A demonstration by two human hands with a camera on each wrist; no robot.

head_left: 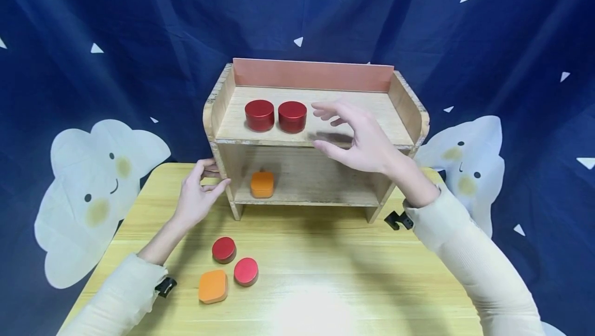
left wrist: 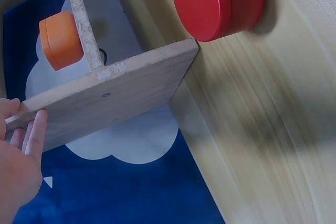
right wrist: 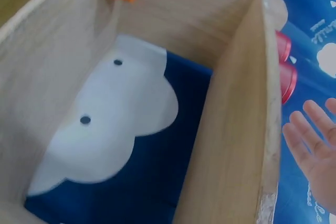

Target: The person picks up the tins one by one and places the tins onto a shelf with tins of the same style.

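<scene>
At the left side panel of a small wooden shelf (head_left: 307, 153), my left hand (head_left: 197, 196) grips the panel, thumb at its front edge and fingers along the outer face. My right hand (head_left: 360, 137) is in the air in front of the top board, its fingers spread and nothing between them. Just left of those fingertips, a round red tin (head_left: 292, 117) stands on the top board beside another red tin (head_left: 259, 115). A square orange tin (head_left: 262, 185) sits on the lower board toward the left. The right wrist view shows the right palm (right wrist: 320, 166) with fingers extended.
On the wooden table (head_left: 325, 253), front left of the shelf, lie two round red tins (head_left: 224, 250) and a square orange tin (head_left: 213, 286). A dark blue curtain (head_left: 297, 11) with white cloud figures hangs behind. The shelf has raised side panels and a pink back strip (head_left: 313, 75).
</scene>
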